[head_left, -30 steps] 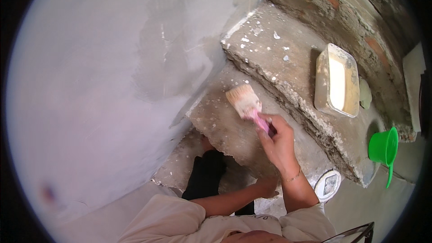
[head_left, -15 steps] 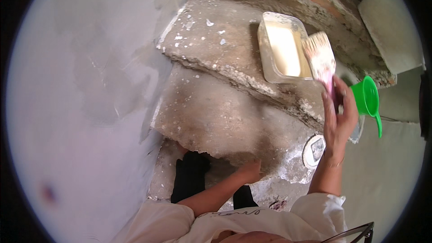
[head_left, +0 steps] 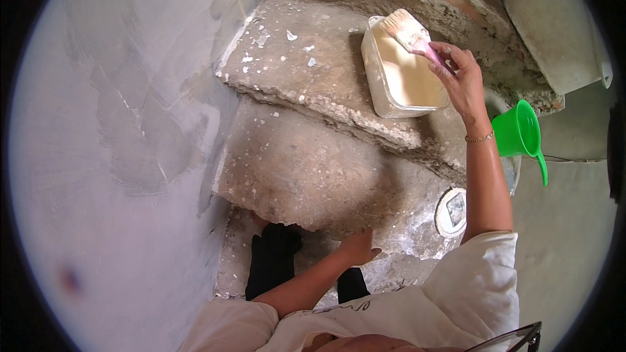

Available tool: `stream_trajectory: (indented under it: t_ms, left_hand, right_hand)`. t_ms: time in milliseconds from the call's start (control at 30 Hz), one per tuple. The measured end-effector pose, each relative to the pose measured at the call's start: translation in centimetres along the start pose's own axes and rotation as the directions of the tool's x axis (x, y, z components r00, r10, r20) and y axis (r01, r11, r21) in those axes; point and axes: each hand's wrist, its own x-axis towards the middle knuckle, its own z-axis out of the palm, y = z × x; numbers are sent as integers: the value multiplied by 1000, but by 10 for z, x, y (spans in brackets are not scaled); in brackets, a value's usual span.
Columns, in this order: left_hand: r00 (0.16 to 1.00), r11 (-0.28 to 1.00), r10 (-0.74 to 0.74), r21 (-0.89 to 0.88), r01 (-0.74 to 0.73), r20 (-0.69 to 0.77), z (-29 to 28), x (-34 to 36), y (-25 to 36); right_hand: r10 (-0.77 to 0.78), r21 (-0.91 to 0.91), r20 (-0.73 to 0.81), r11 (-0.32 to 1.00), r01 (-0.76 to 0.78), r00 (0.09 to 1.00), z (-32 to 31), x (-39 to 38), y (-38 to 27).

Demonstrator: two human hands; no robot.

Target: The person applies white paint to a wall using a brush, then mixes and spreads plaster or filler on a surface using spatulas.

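My right hand (head_left: 460, 81) is closed around the pink handle of a wide paintbrush (head_left: 409, 31). Its pale, paint-caked bristles are over the far part of a clear plastic tub (head_left: 379, 88) that holds cream-white liquid. The tub stands on the upper concrete step. Low in the view, my left hand (head_left: 357, 248) is at the broken front edge of the lower step, thumb and a finger apart, with nothing visible in it. Some of its fingers are hidden.
A green plastic dipper (head_left: 518, 129) is right of my right forearm. A round white-rimmed piece (head_left: 451, 212) lies on the lower step. The grey wall (head_left: 130, 124) runs along the left. At the upper right is a large whitish container (head_left: 554, 32). Flakes dot the upper step.
My right hand has moved the paintbrush up and left, from beside the tub's right edge to over the tub. My left hand has shifted slightly, its thumb now showing apart.
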Motion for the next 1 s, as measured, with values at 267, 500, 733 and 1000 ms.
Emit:
stream_trajectory:
  t_ms: [267,500,733,1000]
  left_hand:
    - [999,1000,15,-6,-15,-45,2,3,-2]
    - [1000,1000,-12,-26,12,-8,-1,3,-3]
    - [990,998,57,-8,-58,-129,21,11,-22]
    - [991,971,131,-197,-135,-37,27,31,-27]
  right_hand:
    - [-56,-134,99,989,69,994,30,35,16]
    - [-82,-120,157,988,101,984,30,45,12]
    - [-150,-84,-272,988,131,950,4,-28,-59]
    - [292,186,435,897,-402,852,33,-252,-57]
